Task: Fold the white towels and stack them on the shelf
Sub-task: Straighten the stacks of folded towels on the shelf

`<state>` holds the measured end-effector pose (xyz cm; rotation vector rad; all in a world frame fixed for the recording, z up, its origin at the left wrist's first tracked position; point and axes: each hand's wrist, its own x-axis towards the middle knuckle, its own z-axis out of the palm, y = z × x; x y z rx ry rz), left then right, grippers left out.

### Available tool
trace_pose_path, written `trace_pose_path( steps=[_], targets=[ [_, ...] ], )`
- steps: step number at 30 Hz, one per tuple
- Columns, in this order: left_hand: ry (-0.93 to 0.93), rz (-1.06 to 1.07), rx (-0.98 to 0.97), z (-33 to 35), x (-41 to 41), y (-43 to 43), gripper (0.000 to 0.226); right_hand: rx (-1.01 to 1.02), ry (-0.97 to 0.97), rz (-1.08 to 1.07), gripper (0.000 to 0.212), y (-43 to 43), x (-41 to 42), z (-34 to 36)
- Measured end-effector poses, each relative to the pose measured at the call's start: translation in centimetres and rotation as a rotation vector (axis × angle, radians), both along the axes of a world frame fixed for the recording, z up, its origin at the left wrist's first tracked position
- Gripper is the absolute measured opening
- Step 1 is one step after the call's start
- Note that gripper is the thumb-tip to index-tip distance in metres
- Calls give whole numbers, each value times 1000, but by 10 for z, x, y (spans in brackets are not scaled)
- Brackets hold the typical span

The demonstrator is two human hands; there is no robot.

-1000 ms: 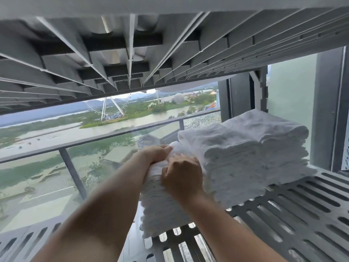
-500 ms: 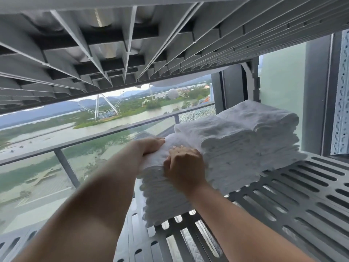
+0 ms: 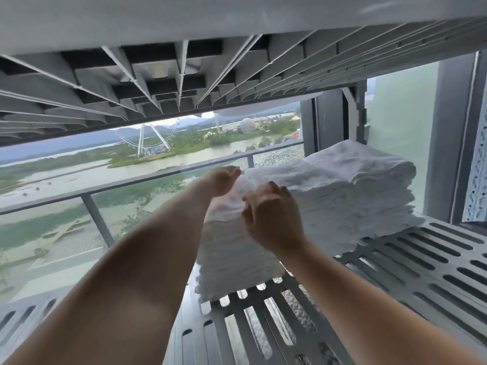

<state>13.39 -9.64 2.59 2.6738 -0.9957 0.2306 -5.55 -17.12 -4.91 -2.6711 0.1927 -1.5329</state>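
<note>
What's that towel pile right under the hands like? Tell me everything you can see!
The pile is a tall stack of folded white towels, fluffy terry by the look, their layered edges showing as wavy lines down the near side. It stands upright on the grey slotted shelf, touching a second pile on its right. The left hand and right hand are at its top towel with curled fingers; blur hides whether they grip it.
</note>
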Motion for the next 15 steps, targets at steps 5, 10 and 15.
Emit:
trace_pose_path(
  steps=[5, 10, 15],
  targets=[
    [-47, -123, -81, 3, -21, -36, 40, 104, 97, -158, 36, -62, 3, 14],
    [14, -40, 120, -3, -24, -65, 43, 177, 360, -168, 59, -82, 14, -5],
    [-24, 103, 376, -17, -32, -76, 50, 132, 288, -164, 55, -79, 18, -30]
  ],
)
